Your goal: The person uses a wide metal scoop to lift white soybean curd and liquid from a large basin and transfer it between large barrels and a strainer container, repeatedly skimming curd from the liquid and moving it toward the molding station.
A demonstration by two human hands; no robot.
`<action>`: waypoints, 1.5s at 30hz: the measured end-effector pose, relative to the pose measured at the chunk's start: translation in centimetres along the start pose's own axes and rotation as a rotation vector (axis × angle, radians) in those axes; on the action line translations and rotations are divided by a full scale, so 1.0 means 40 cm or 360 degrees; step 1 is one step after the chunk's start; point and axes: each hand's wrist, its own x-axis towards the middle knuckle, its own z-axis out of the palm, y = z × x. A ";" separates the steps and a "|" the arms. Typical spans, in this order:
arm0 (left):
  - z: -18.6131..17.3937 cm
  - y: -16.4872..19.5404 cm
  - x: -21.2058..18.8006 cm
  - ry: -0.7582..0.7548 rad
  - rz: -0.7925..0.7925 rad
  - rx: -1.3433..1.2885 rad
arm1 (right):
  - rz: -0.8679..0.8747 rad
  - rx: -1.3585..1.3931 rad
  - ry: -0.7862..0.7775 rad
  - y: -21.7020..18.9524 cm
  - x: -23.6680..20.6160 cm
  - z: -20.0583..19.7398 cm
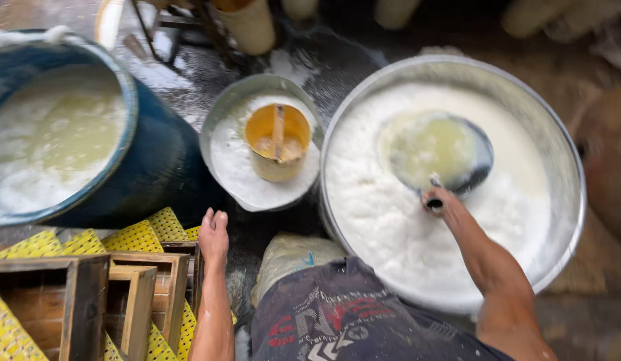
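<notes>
Wooden moulds [90,301] under left hand [213,234], fingers together, resting. Right hand [440,200] fingers clamped on ladle [434,150], round dark bowl holding yellowish whey, sunk in lumpy white curd inside wide metal basin [564,147].

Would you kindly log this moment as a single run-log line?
right hand: grips ladle in big metal basin of white curd | left hand: rests on wooden frame | yellow scoop: in small basin

Single head-worn view, looking steeply down at close range over the wide round metal basin [571,200] and blue plastic barrel [157,167].
</notes>
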 end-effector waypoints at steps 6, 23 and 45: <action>0.176 0.044 -0.036 -0.0514 0.0161 0.0242 | 0.0044 0.0332 0.0222 0.163 -0.087 -0.119; 0.349 -0.151 -0.422 -0.1057 -0.0024 0.0869 | -0.1391 0.0958 0.1230 0.558 -0.420 -0.578; 0.685 -0.110 -0.590 -0.0536 -0.0333 0.1189 | -0.0667 0.0953 0.0224 -0.286 0.125 -0.352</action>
